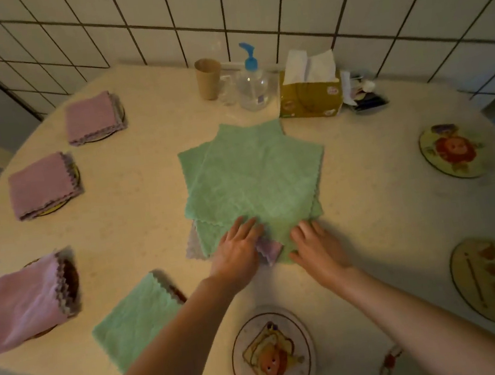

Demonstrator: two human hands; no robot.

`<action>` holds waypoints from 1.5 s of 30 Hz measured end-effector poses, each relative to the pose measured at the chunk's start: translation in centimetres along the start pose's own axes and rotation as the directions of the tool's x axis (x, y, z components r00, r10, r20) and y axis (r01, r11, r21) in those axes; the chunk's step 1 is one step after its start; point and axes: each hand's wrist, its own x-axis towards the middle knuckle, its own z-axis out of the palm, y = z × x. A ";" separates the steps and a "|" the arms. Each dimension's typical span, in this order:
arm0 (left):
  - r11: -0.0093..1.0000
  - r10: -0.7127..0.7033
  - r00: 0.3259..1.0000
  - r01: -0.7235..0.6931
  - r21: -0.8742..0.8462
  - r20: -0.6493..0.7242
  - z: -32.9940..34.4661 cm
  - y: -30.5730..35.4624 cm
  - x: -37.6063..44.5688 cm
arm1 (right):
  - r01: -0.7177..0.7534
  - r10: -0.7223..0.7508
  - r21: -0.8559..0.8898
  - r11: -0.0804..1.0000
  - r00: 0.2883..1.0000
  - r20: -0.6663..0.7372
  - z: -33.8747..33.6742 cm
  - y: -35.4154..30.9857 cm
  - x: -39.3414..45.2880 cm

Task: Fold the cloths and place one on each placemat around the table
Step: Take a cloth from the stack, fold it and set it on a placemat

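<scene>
Far left, three folded lilac microfibre cloths point(41, 185) sit on placemats, a folded green cloth point(136, 319) nearer. Centre, the left hand point(237, 248) and right hand point(317, 245) press flat-fingered on the unfolded green cloth pile point(251, 177). Right, round picture placemats point(450, 151) lie bare. No writing is legible.

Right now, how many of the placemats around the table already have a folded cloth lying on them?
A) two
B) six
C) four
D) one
C: three folded pink cloths and one folded green cloth each cover a mat on the left, while the mats at the near edge and on the right lie bare.
</scene>
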 end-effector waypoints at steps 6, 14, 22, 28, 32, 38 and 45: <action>0.998 -0.020 1.000 0.020 0.058 0.001 0.4 1.7 1.5 | 0.035 -0.033 0.046 0.998 0.999 -0.036 -0.6 1.4 1.5; 0.953 -0.290 0.941 0.301 0.043 -0.172 -1.9 -0.6 5.4 | 0.140 -0.062 0.672 0.727 0.988 -0.139 -4.8 4.5 3.0; 0.853 -0.495 0.813 0.386 -0.352 -0.307 -6.5 -6.1 6.6 | 0.143 -0.035 0.772 0.619 0.987 -0.155 -7.7 7.1 4.0; 0.911 -0.350 0.761 0.142 -0.387 -0.546 -8.5 -3.6 4.3 | 0.171 0.061 0.762 0.624 0.962 -0.266 -8.6 7.8 2.7; 0.960 -0.218 0.796 0.071 -0.271 -0.564 -7.8 -3.3 0.7 | 0.178 0.082 0.732 0.658 0.949 -0.304 -7.7 7.9 -0.9; 0.977 -0.140 0.906 0.061 -0.205 -0.399 -3.2 -2.9 -6.4 | 0.131 0.053 0.652 0.747 0.966 -0.255 -4.2 6.5 -8.4; 0.988 0.021 0.960 -0.063 -0.141 -0.279 2.0 -2.6 -15.3 | 0.055 0.117 0.514 0.856 0.948 -0.297 0.3 4.0 -18.1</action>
